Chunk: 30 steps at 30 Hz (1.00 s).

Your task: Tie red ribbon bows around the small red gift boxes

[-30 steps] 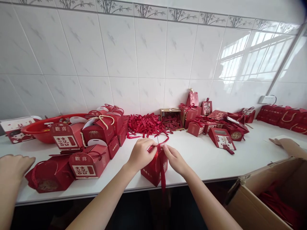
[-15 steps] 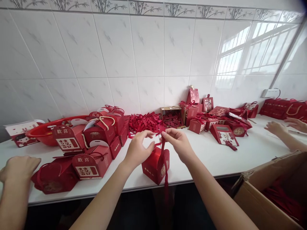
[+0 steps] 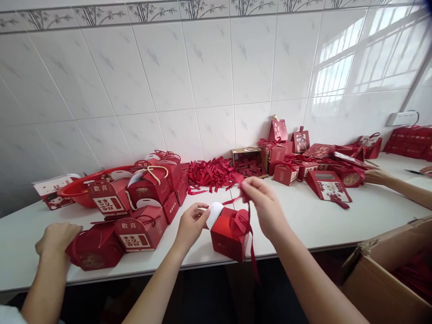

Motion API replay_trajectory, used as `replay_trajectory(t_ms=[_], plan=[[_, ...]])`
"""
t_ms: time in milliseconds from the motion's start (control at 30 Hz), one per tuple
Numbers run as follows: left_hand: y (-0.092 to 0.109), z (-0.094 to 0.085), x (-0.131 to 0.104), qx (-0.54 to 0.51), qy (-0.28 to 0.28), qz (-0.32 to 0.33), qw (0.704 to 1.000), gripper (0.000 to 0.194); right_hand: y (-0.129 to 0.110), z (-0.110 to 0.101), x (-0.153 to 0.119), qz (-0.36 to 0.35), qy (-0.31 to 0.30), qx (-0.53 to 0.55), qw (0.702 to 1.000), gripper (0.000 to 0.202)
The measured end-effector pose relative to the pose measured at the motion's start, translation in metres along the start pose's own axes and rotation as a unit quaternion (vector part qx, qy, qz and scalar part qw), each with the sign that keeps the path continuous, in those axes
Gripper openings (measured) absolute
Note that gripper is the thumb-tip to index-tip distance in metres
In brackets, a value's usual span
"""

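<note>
A small red box (image 3: pixel 229 236) stands near the front edge of the white table (image 3: pixel 286 220), with a rounded flap, white inside, raised at its left. My left hand (image 3: pixel 193 221) pinches that flap between thumb and fingers. Up and to the right of the box, my right hand (image 3: pixel 265 202) is closed on a dark red ribbon (image 3: pixel 251 238), whose tail hangs past the table edge along the box's right side. Behind the box lies a heap of red ribbons (image 3: pixel 211 174).
Stacked red boxes (image 3: pixel 137 234) and a red basin (image 3: pixel 77 189) occupy the left, beside another person's hand (image 3: pixel 56 238). More boxes (image 3: pixel 286 174) stand back right, near another person's arm (image 3: pixel 401 186). An open carton (image 3: pixel 381 288) is at the lower right.
My left hand has moved down to the box flap, which now stands open. My right hand has drawn the ribbon rightward. The person's arm at right has reached to the boxes. The view has shifted.
</note>
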<state>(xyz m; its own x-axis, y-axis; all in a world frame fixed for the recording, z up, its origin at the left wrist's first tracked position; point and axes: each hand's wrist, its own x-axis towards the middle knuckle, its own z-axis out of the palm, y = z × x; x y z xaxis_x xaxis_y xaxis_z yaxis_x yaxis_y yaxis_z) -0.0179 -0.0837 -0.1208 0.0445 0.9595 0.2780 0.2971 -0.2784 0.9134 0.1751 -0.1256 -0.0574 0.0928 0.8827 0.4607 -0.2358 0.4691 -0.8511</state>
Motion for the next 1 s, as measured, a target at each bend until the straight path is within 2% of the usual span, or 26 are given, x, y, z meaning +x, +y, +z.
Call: replay_trajectory(t_ms=[100, 233, 433, 733, 833, 1000], plan=[[0.002, 0.003, -0.008, -0.032, -0.002, -0.020, 0.999, 0.033, 0.040, 0.007, 0.014, 0.126, -0.045, -0.073, 0.988, 0.020], [0.006, 0.006, -0.015, -0.082, 0.003, -0.044, 0.996, 0.033, 0.067, 0.011, 0.015, 0.174, -0.075, -0.103, 0.976, 0.018], [0.009, 0.007, -0.019, -0.130, 0.004, -0.068, 0.989, 0.036, 0.067, 0.010, 0.015, 0.197, -0.133, -0.157, 0.958, 0.020], [0.005, 0.009, -0.019, -0.150, -0.016, -0.070, 0.986, 0.036, 0.075, 0.009, 0.015, 0.171, -0.178, -0.233, 0.941, 0.018], [0.001, 0.010, -0.012, -0.119, -0.037, -0.068, 0.990, 0.038, 0.076, 0.010, 0.015, 0.162, -0.180, -0.250, 0.938, 0.019], [-0.001, 0.014, -0.003, -0.032, -0.055, -0.044, 0.997, 0.026, 0.074, 0.013, 0.016, 0.148, -0.176, -0.251, 0.940, 0.021]])
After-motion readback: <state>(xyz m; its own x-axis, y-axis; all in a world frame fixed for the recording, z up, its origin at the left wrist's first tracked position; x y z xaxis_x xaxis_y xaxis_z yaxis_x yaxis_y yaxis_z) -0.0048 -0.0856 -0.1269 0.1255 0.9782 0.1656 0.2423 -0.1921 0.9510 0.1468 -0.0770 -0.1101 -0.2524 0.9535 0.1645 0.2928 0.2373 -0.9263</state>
